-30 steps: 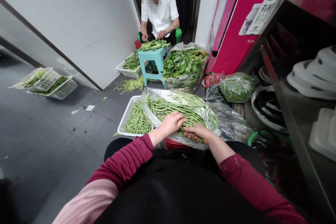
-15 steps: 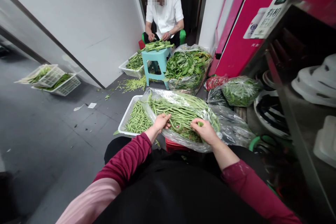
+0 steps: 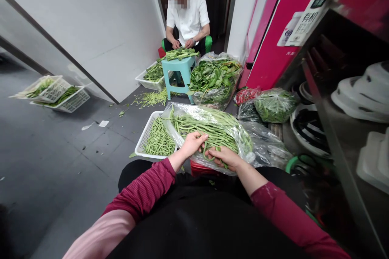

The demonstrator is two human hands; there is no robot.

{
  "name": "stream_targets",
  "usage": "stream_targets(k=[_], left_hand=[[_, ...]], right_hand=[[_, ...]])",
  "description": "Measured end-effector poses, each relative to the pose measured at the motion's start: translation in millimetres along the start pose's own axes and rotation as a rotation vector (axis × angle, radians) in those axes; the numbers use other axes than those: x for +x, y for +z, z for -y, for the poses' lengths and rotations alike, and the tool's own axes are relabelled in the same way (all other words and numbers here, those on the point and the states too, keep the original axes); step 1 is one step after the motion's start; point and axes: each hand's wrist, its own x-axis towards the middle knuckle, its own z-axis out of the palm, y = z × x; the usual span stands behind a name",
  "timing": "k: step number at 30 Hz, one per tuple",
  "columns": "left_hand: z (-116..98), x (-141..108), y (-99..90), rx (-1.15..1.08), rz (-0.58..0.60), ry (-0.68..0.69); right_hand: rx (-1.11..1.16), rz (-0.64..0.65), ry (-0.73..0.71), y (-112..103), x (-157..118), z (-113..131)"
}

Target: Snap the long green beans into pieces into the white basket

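Long green beans [image 3: 209, 123] lie in an open clear plastic bag [image 3: 243, 129] in front of me, resting on something red [image 3: 202, 168]. Over the bag's near side, my left hand [image 3: 195, 144] pinches a long green bean that curves down between the hands. My right hand [image 3: 224, 156] is closed round the other part of that bean, with short green pieces showing at its fingers. Left of the bag, a white perforated basket [image 3: 140, 145] holds short cut bean pieces [image 3: 158, 138].
Opposite me a person [image 3: 188, 16] in white handles green stalks on a light blue stool [image 3: 178, 64]. Beside it stand a bag of leafy greens [image 3: 215, 77] and a white basket [image 3: 156, 85]. Stacked baskets [image 3: 71, 101] lie left; a metal shelf [image 3: 343, 162] is close on my right.
My hands have come closer together over the bag's near side. A long bean now shows curving between them. The view has shifted slightly.
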Motion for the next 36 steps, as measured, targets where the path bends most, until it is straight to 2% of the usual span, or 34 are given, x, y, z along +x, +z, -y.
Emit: stream_targets(k=[4,8,11,13,14,16,19,23,28,32,36], left_hand=[[5,2,2.2,-0.143,0.010,-0.101],[14,5,7.0,-0.307,-0.069,-0.190],[16,-4,15.3,-0.328,-0.144,-0.111],[14,-12,22.2,-0.247,-0.178,-0.050],[13,-16,25.3,-0.198,-0.173,-0.042],[10,-22,29.7,-0.123,-0.108,-0.052],[10,-23,29.9,-0.060,0.012,-0.053],[13,-20,21.7,0.027,0.008,-0.013],[7,-16,8.1,-0.132,0.045,-0.007],[-4,-10,3.8,-0.048,0.017,0.056],[-14,-6,8.2,-0.040,0.115,0.068]], right_hand=[[-0.136,-0.119,-0.112,3,1,0],[-0.001,-0.181,-0.205,3,3,-3],[0.233,-0.347,-0.222,-2,7,-2],[0.365,-0.502,-0.212,-7,9,0],[0.391,-0.540,-0.200,-9,9,1],[0.383,-0.474,-0.137,-9,9,2],[0.334,-0.219,0.021,-4,5,1],[0.322,-0.024,0.081,1,2,-2],[0.424,0.012,0.089,-4,-3,2],[0.447,0.035,0.070,-5,-7,8],[0.396,0.005,0.108,-5,-7,12]])
